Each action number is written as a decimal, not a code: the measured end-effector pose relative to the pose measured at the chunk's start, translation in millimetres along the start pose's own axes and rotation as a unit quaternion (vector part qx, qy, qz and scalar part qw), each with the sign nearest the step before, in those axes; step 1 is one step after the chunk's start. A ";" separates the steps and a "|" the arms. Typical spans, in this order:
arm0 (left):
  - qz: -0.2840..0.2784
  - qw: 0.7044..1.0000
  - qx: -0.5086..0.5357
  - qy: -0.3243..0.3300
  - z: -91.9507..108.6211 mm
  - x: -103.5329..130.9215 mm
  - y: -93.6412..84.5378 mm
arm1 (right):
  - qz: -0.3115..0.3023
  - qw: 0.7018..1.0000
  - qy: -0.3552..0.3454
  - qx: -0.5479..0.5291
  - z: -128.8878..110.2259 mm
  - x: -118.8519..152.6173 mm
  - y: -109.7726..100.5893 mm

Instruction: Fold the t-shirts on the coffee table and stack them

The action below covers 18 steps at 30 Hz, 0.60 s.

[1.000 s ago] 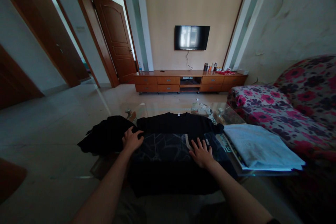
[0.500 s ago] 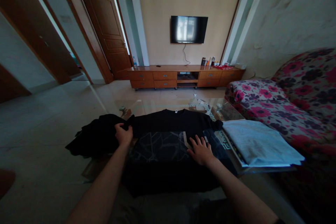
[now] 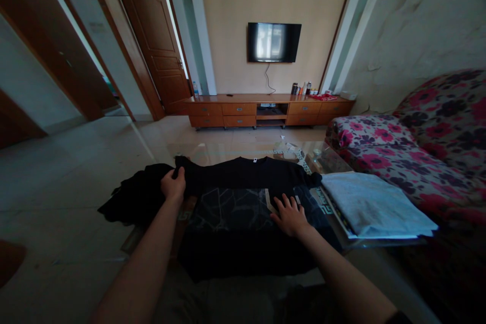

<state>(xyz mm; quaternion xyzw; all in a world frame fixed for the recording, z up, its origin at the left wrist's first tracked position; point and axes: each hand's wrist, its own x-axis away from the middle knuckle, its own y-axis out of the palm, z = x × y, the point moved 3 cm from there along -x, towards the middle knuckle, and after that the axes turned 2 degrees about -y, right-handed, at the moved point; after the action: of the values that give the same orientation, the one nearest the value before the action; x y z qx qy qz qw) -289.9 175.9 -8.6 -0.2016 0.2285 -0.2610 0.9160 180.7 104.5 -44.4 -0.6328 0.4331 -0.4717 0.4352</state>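
A black shirt [image 3: 235, 174] with a dark patterned band lies spread on a glass table [image 3: 212, 151], its collar toward the far side. The left sleeve end is pinched in my left hand [image 3: 173, 183], raised slightly. My right hand [image 3: 290, 215] rests flat on the shirt's front, right of its middle, fingers spread. Beside my left hand, a heap of black cloth [image 3: 136, 195] lies at the table's left side.
A folded pale blue cloth [image 3: 379, 207] lies on the table's right end. Small items and crumpled plastic [image 3: 288, 151] sit at the far edge. A flowered sofa [image 3: 383, 147] stands at the right, a low wooden cabinet [image 3: 239, 110] beyond.
My left hand has moved left and slightly up, drawing the sleeve outward and uncovering some table below it. My right hand has stayed on the shirt.
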 end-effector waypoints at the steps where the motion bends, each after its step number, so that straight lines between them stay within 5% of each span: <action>1: 0.004 1.000 -0.010 -0.002 0.2 -4.2 -0.9 | -0.003 1.000 0.001 0.003 0.0 -0.1 0.2; 7: -0.035 0.993 -0.101 -0.058 -20.0 -9.4 4.3 | -0.012 1.000 0.002 0.010 0.7 -0.6 0.6; 12: -0.060 0.994 -0.070 -0.066 -29.8 -16.8 5.6 | -0.012 1.000 0.002 0.010 -0.1 -2.2 0.4; 15: -0.046 0.996 -0.071 -0.040 -15.2 -20.8 -0.3 | -0.004 1.000 0.002 0.012 -1.6 -3.4 0.4; 18: -0.008 0.990 -0.103 0.100 21.3 -3.1 -6.1 | 0.000 1.000 0.002 0.017 -2.2 -4.0 1.3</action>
<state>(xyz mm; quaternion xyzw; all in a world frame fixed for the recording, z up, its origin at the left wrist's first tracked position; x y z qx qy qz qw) -283.4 178.2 12.7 -0.2696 0.3431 -0.2627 0.8606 177.7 107.7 -46.2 -0.6241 0.4257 -0.4808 0.4450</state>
